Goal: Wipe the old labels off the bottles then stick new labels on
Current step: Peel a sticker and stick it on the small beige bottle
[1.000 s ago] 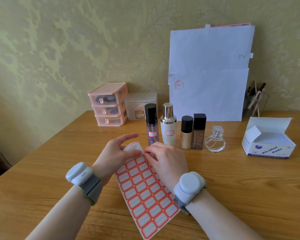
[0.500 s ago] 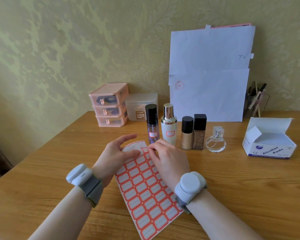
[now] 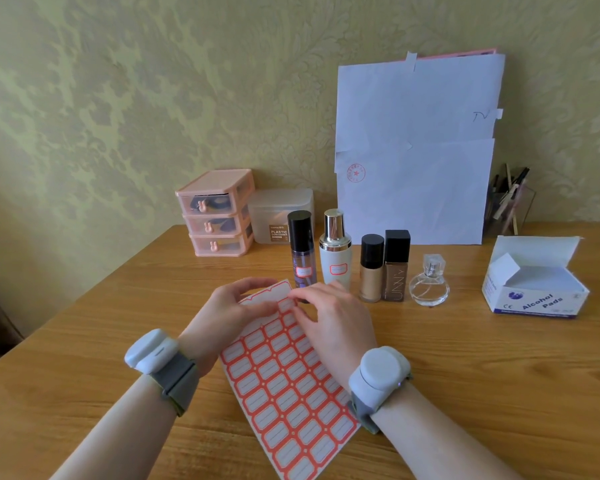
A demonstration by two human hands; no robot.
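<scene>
A sheet of red-bordered white labels [image 3: 284, 386] lies on the wooden table [image 3: 482, 375] in front of me. My left hand [image 3: 222, 317] pinches the sheet's top left corner. My right hand [image 3: 333, 320] rests on the sheet's upper right, fingertips picking at a label near the top. Behind stand a purple bottle with a black cap [image 3: 302, 249] and a white bottle with a silver cap [image 3: 335, 252], each bearing a red-bordered label. To their right are a beige foundation bottle [image 3: 371, 268], a brown square bottle [image 3: 396, 266] and a round glass perfume bottle [image 3: 429, 285].
An open box of alcohol pads [image 3: 534, 280] sits at the right. A pink drawer unit [image 3: 217, 213] and a frosted plastic container [image 3: 279, 216] stand against the wall, with white papers [image 3: 416, 150] and a pen holder [image 3: 510, 206] behind the bottles.
My right hand's fingers have slid up along the sheet toward its top edge. My left hand has shifted its pinch on the top corner, and the sheet has straightened slightly.
</scene>
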